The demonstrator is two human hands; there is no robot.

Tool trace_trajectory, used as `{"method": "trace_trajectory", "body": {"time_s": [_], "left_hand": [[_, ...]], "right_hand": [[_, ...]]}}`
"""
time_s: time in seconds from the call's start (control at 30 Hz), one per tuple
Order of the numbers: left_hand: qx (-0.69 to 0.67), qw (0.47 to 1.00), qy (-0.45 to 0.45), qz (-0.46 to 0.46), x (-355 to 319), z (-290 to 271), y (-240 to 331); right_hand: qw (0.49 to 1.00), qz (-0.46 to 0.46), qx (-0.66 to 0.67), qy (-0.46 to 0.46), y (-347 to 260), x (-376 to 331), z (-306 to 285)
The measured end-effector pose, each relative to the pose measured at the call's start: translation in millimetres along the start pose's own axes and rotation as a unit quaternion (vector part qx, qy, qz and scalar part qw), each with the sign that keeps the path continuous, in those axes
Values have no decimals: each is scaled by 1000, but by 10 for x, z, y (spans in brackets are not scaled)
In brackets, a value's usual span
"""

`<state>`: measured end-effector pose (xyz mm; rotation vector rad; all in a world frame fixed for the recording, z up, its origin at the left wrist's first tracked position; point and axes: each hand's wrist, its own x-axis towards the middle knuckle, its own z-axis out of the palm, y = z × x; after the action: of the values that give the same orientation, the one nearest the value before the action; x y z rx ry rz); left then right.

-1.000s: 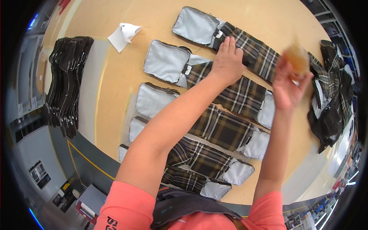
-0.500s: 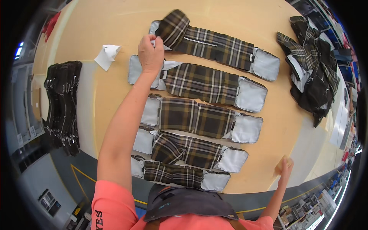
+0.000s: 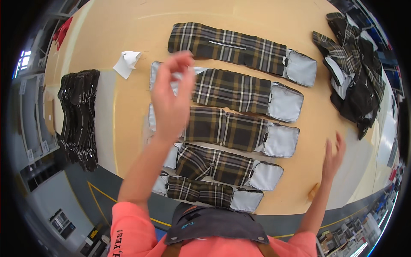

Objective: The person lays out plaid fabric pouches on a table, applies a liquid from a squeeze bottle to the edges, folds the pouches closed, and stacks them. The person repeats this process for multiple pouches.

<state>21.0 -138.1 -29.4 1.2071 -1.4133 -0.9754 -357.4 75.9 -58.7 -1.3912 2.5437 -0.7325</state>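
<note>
Several plaid fabric pieces with pale grey lining ends lie in a column across the table. On the farthest plaid piece (image 3: 244,46), the left end lies flat with plaid side up, and a pale grey pocket-like end (image 3: 301,68) shows at its right. My left hand (image 3: 171,96), somewhat blurred, hovers above the left end of the second plaid piece (image 3: 231,88), its fingers apart and holding nothing. To the right of the column my right hand (image 3: 334,156) is raised with spread fingers, also holding nothing. Beside its wrist sits a small amber object (image 3: 314,192), partly hidden.
A heap of dark and plaid fabric (image 3: 353,70) lies at the far right. On the left stands a stack of dark fabric pieces (image 3: 79,120). A white scrap (image 3: 127,64) and a red cloth (image 3: 63,33) lie farther back on the table (image 3: 141,34).
The folded plaid end of the farthest piece now lies flat. My left hand has let it go and drawn nearer. My right hand has moved up and opened, away from the amber object.
</note>
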Motion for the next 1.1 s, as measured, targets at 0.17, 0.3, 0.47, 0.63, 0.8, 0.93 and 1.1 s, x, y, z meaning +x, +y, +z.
{"method": "trace_trajectory", "body": {"time_s": [0.17,0.3,0.47,0.63,0.8,0.93,1.1], "left_hand": [[-290,934,-193,78,-774,-52,1245],[-417,888,-192,15,-949,-58,1522],[-312,932,22,-183,-1609,-432,1661],[-519,829,-195,-65,-1079,-205,1521],[-591,765,-252,-30,-1210,-322,1272],[-285,923,-259,-20,-960,-223,1009],[195,968,-160,7,-578,286,-543]], "right_hand": [[943,-285,152,-77,-1303,955,1227],[946,-312,71,-50,-1702,1298,2126],[946,-318,-50,-33,-1613,1386,2596],[955,-290,29,-59,-1618,1450,2520],[973,-49,226,-6,-1066,1647,1905],[969,78,205,118,148,1509,1482],[981,-89,166,-52,-1080,764,1406]]}}
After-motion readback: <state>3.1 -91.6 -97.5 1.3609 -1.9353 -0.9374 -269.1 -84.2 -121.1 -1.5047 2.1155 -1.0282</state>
